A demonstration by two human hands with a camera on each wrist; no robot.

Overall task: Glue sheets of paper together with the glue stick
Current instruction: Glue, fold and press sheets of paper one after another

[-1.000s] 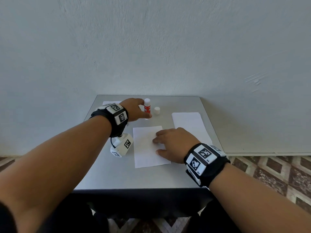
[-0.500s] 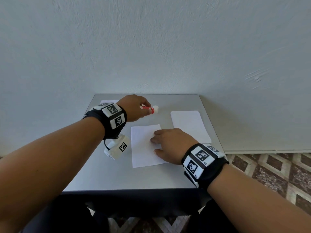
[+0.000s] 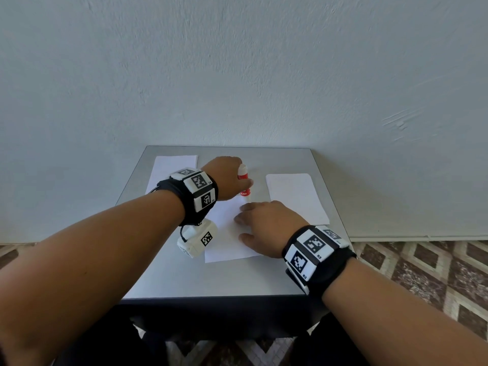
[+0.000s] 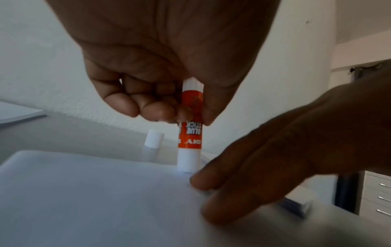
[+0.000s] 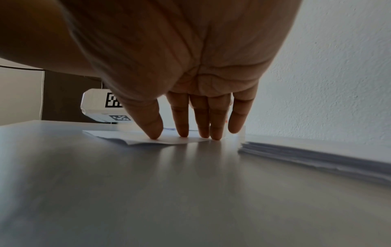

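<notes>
Two hands at the centre sheet [image 3: 224, 233]: your left hand [image 3: 227, 178] grips the glue stick [image 4: 190, 133] upside down on its far edge, your right hand [image 3: 266, 225] presses it flat, fingers straight.

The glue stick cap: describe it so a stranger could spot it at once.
On the grey table, look behind the glue stick that the left hand grips. The cap stands there by itself: a small plain white cylinder, the only loose item that isn't paper.

Likely an office: a grey drawer cabinet [image 4: 375, 197] stands beside the plain grey table [image 3: 163, 273].
</notes>
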